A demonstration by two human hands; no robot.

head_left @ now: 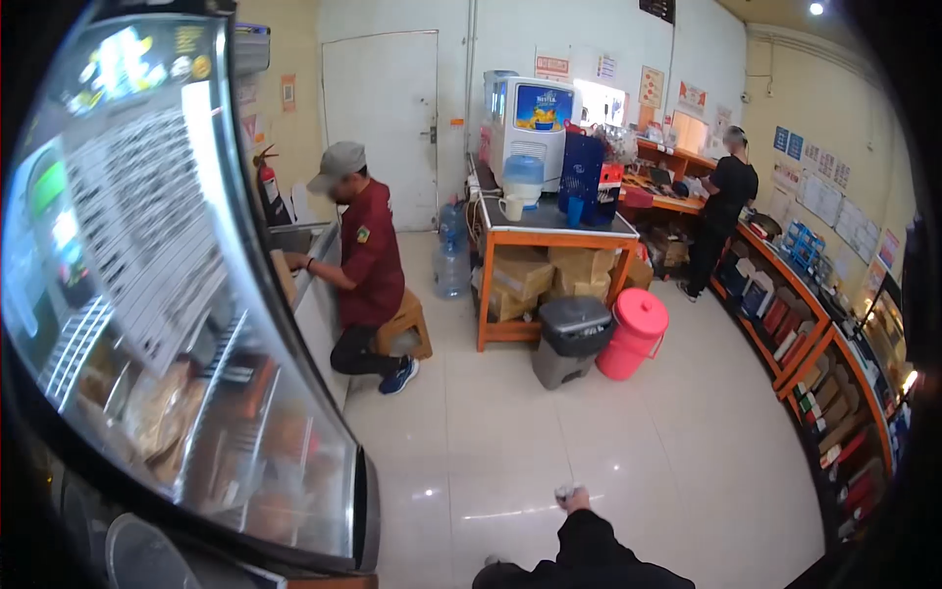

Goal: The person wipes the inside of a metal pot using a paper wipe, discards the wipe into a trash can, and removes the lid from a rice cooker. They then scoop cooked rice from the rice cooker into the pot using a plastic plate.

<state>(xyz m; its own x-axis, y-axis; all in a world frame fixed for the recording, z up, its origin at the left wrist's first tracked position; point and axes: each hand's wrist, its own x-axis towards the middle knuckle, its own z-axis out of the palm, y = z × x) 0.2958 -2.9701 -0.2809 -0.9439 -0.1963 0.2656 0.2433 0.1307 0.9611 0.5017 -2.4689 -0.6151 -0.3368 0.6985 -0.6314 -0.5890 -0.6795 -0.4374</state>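
blurred print on fridge sheet [147, 226], smeared fridge contents [162, 412], object [564, 490] at the hand [577, 501] too small to tell

Bright; warped edges, poss. blur.

Glossy pale tiles cover the floor [491, 432], reflecting small spots of light. A white door [381, 128] is set in the pale back wall [446, 59]; the right wall [888, 177] is yellowish, with papers posted on it. Orange-edged shelving [780, 294] runs along that side. A glass-fronted fridge [196, 294] rises at the left, and a ceiling light [816, 9] glows at upper right.
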